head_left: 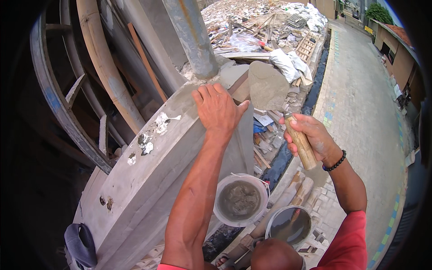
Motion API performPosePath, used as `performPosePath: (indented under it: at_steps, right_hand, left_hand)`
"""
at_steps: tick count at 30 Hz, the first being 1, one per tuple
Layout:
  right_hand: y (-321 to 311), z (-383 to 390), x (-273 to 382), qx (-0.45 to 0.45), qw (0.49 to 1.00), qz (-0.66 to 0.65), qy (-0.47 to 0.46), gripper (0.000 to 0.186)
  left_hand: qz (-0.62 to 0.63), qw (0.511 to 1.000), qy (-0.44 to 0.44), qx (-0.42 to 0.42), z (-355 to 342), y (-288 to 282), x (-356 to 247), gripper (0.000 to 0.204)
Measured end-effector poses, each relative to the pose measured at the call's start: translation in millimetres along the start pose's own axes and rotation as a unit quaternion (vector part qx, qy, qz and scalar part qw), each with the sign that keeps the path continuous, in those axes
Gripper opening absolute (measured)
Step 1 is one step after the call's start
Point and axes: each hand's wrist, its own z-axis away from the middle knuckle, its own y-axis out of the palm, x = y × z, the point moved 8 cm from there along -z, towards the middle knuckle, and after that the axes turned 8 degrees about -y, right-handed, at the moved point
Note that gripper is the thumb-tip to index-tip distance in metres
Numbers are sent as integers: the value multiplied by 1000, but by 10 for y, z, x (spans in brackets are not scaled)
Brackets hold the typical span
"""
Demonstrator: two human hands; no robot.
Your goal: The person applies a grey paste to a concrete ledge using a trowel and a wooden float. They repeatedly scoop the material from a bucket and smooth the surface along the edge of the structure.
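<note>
My right hand (310, 135) is wrapped round the wooden handle of a trowel (301, 141). Its broad blade, coated in grey mortar, points away from me at the far end of the concrete ledge (135, 180). My left hand (218, 105) rests on top of that ledge, thumb spread toward its outer edge and fingers near the foot of a metal pole (193, 40). Beside those fingers, a brown strip (241, 90) lies at the corner, partly behind the blade. Wet grey mortar (325, 147) marks cannot be told from shadow on my right hand.
Below the ledge hang or stand a white bucket of grey mortar (240, 200) and a bucket of murky water (290, 225). Bamboo (101, 63) and a ladder-like frame (49, 90) lean at left. A dark gutter (315, 85) borders the paved road (360, 135). A dark cap (80, 245) sits lower left.
</note>
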Motion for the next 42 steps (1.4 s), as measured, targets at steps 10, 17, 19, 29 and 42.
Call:
performPosePath:
  at_steps: [10, 17, 19, 29, 42]
  right_hand:
    - [519, 51, -417, -7, 980, -195, 28, 32]
    - [737, 35, -383, -28, 983, -181, 15, 32]
    - [719, 19, -411, -27, 978, -204, 25, 31]
    - [402, 103, -198, 65, 988, -141, 16, 37]
    - [-634, -389, 260, 173, 969, 166, 50, 54]
  left_hand:
    - [-10, 999, 19, -34, -14, 57, 38, 77]
    - [-6, 999, 35, -38, 11, 58, 41, 88]
    - [-8, 999, 42, -27, 16, 73, 40, 89]
    - [-27, 992, 50, -110, 23, 42, 63, 82]
    - [57, 995, 26, -81, 66, -52, 30, 94]
